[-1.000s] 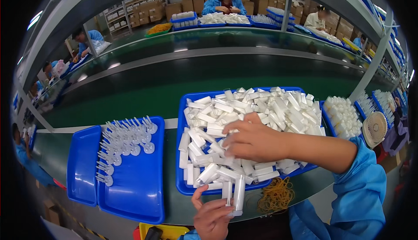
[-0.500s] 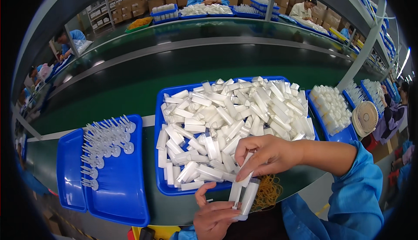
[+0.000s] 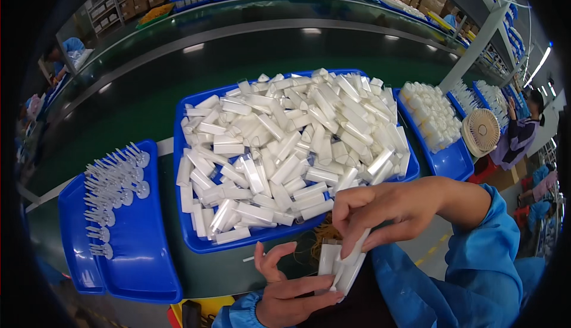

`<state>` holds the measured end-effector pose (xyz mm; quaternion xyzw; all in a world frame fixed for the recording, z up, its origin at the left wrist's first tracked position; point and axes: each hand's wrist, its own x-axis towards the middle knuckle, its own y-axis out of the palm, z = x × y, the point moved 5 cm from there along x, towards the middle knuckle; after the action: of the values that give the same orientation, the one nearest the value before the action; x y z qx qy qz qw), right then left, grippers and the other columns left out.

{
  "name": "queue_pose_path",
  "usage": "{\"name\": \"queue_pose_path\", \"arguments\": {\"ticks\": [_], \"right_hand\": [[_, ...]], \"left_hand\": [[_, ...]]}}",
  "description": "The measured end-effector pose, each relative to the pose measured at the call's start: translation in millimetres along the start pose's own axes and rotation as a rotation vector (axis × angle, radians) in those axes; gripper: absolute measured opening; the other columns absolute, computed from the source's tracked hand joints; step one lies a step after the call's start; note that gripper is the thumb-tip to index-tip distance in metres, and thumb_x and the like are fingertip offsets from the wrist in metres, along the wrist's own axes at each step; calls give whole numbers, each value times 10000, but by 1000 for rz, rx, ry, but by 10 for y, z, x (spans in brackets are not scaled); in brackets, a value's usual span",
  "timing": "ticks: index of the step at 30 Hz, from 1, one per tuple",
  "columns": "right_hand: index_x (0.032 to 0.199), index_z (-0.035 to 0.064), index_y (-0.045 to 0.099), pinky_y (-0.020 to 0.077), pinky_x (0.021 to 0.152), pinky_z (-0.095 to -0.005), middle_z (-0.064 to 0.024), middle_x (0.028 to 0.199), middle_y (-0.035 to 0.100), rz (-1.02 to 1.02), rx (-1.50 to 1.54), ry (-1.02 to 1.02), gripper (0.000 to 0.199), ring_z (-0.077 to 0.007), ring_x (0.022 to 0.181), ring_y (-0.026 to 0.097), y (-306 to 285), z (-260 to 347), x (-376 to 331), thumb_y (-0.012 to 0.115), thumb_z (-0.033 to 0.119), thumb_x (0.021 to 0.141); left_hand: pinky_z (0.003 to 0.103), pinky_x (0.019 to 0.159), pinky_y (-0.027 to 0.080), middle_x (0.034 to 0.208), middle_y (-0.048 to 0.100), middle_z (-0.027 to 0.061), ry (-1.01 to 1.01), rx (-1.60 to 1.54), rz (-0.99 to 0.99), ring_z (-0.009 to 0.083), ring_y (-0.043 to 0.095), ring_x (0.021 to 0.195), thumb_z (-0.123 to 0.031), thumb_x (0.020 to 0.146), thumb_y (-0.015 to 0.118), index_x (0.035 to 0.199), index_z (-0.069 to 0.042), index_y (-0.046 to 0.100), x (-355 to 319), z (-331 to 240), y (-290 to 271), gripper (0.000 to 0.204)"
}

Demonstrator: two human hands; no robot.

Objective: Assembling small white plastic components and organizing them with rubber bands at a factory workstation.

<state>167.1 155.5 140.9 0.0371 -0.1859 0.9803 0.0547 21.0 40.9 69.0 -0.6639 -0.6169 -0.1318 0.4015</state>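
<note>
At the lower middle, my left hand is closed round a few white-and-clear plastic tubes held side by side, with its index finger lifted away. My right hand reaches over from the right, its thumb and fingers pinching the upper end of one white piece in this bundle. Just behind lies a large blue tray heaped with similar white pieces with clear plastic around them. Partly hidden behind my hands is a tangle of brownish-yellow rubber bands.
Two blue trays at left hold rows of clear stemmed parts with round bases. Bundled white pieces fill a blue tray at right, beside a beige fan. A dark green conveyor runs behind; other people work beyond it.
The view has tilted down and shifted right, so the trays appear higher and further left. Both hands still hold the tubes; the bundle has turned and my right fingers have moved along it.
</note>
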Motion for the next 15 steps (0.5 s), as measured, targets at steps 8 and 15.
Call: {"name": "queue_pose_path", "arguments": {"ticks": [8, 15], "right_hand": [[1227, 30, 501, 348, 760, -361, -117, 1018, 461, 115, -125, 17, 378, -272, 915, 471, 447, -53, -50, 566, 72, 856], [1288, 70, 436, 326, 771, -394, -122, 983, 455, -35, -235, 23, 502, -292, 952, 467, 641, -45, -107, 602, 152, 821]], "left_hand": [[603, 986, 184, 1205, 505, 169, -146, 134, -78, 460, 327, 1236, -351, 716, 754, 928, -170, 555, -52, -81, 57, 343], [413, 827, 459, 1219, 435, 183, -607, -519, -161, 259, 570, 984, -142, 699, 781, 1133, -41, 435, -327, 73, 248, 564]]}}
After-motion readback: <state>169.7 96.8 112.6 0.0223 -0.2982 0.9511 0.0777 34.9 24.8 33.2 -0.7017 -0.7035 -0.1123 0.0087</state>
